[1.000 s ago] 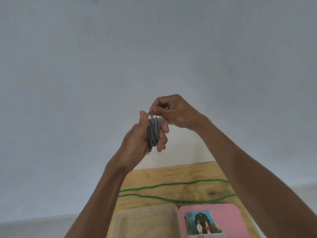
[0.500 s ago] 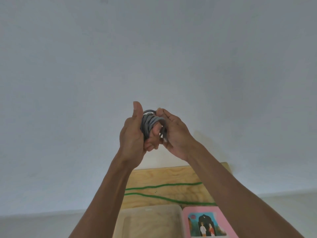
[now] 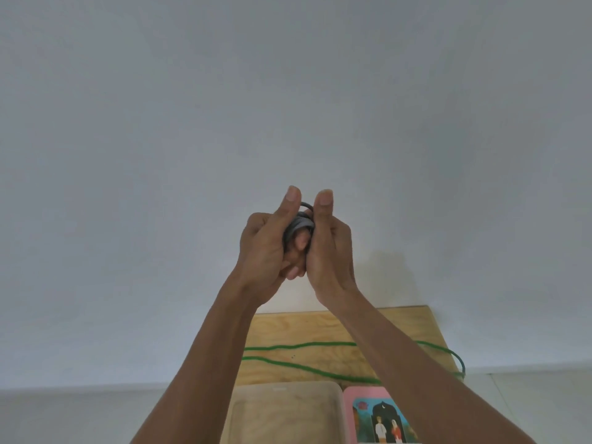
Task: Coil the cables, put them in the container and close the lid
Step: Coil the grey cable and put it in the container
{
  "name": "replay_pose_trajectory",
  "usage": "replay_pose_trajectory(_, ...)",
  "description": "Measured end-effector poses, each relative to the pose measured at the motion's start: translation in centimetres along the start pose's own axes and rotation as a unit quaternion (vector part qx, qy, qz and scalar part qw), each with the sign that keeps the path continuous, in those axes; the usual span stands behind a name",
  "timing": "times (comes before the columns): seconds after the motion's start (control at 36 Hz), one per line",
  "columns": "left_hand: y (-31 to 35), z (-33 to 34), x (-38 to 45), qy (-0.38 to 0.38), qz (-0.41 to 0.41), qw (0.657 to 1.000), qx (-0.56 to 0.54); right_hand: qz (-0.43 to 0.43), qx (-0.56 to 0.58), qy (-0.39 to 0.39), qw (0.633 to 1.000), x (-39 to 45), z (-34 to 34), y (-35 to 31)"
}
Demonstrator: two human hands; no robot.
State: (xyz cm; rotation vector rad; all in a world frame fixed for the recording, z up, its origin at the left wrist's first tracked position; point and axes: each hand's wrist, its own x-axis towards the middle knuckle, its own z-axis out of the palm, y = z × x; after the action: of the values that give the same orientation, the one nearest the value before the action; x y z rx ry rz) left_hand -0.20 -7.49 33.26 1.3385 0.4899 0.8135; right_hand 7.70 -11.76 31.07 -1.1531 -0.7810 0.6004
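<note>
A coiled grey cable is pressed between both hands, held up in front of the wall. My left hand wraps it from the left and my right hand closes on it from the right, thumbs upright side by side. Most of the coil is hidden by the fingers. A green cable lies uncoiled in two long strands across the wooden table. At the bottom edge sit a clear open container and, to its right, a pink lid with a picture on it.
A plain white wall fills the upper view. The table is small; its right edge is near the green cable's loop. A pale floor lies on both sides of it.
My right hand has come down from the top of the coil and closed against its right side. Both hands now clasp the coil, thumbs up. The view has shifted slightly left.
</note>
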Motion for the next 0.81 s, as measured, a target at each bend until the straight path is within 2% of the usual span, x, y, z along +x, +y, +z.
replay_pose_trajectory(0.11, -0.1, 0.6, 0.5, 0.101, 0.041, 0.994, -0.017, -0.053, -0.035, 0.035, 0.997, 0.4, 0.2, 0.5)
replay_pose_trajectory(0.19, -0.3, 0.8, 0.9, 0.161, 0.086, 0.983, 0.019, -0.106, -0.104, 0.082, 0.986, 0.6, 0.5, 1.3)
replay_pose_trajectory(0.33, -1.3, 1.0, 1.1, 0.241, 0.160, 0.950, 0.117, -0.116, -0.120, 0.110, 0.980, 0.9, 0.7, 1.4)
replay_pose_trajectory(0.42, -1.8, 0.9, 0.9, 0.284, 0.212, 0.916, 0.187, -0.137, -0.140, 0.090, 0.977, 0.8, 0.7, 1.5)
replay_pose_trajectory(0.53, -1.2, 0.3, 1.5, 0.355, 0.192, 0.899, 0.172, -0.258, -0.223, 0.062, 0.938, 1.9, -0.6, 1.5)
replay_pose_trajectory(0.58, -1.0, 0.1, 1.5, 0.365, 0.172, 0.901, 0.162, -0.293, -0.256, 0.036, 0.920, 3.1, -1.5, 1.4)
replay_pose_trajectory(0.72, -1.1, -0.5, 1.6, 0.380, 0.123, 0.914, 0.075, -0.290, -0.324, -0.097, 0.895, 4.5, -3.0, 1.8)
replay_pose_trajectory(0.81, -0.9, -0.1, 1.8, 0.360, 0.134, 0.917, 0.105, -0.289, -0.361, -0.108, 0.880, 4.8, -3.4, 2.1)
